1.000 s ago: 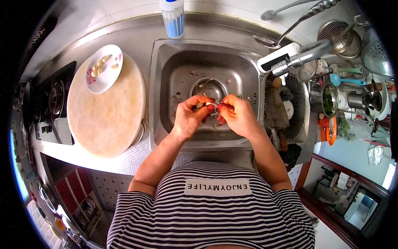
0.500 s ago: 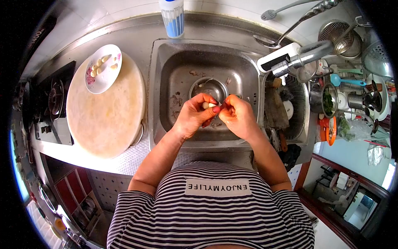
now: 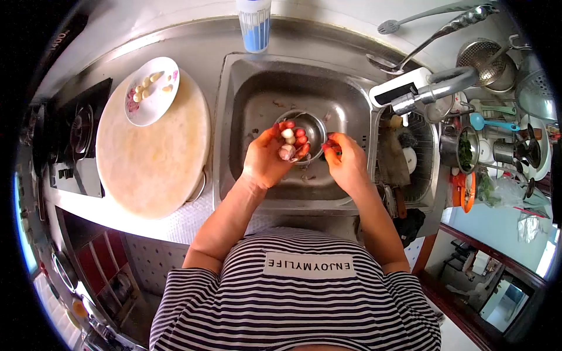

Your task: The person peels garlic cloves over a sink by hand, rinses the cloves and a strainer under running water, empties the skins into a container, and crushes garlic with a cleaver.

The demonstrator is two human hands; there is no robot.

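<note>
Garlic: small pale cloves point(image 3: 288, 136) and one larger pinkish piece point(image 3: 287, 153), all lying in the left hand, above the sink.
Left hand point(image 3: 267, 160): palm turned up and cupped, its fingers curled about the garlic.
Right hand point(image 3: 348, 162): just beside the left hand but not touching it, thumb and forefinger near each other; whether anything is pinched between them cannot be told.
Sink point(image 3: 246, 88): metal, beneath both hands, with scraps scattered on its floor and a round metal hollow point(image 3: 320, 124) partly hidden by the left hand; bowl or drain, it is hard to tell.
Plate point(image 3: 155, 108): white with pink flowers, bearing several more pale cloves point(image 3: 145, 93), set on the far part of the chopping board.
Chopping board point(image 3: 152, 164): round and pale, on the worktop point(image 3: 199, 58), left of the sink.
Cup point(image 3: 254, 32): blue and white, behind the sink.
Tap point(image 3: 436, 90): white and metal, at the sink's right side.
Pot point(image 3: 450, 149): metal, with green leaves point(image 3: 466, 151) inside, well apart from the right hand.
</note>
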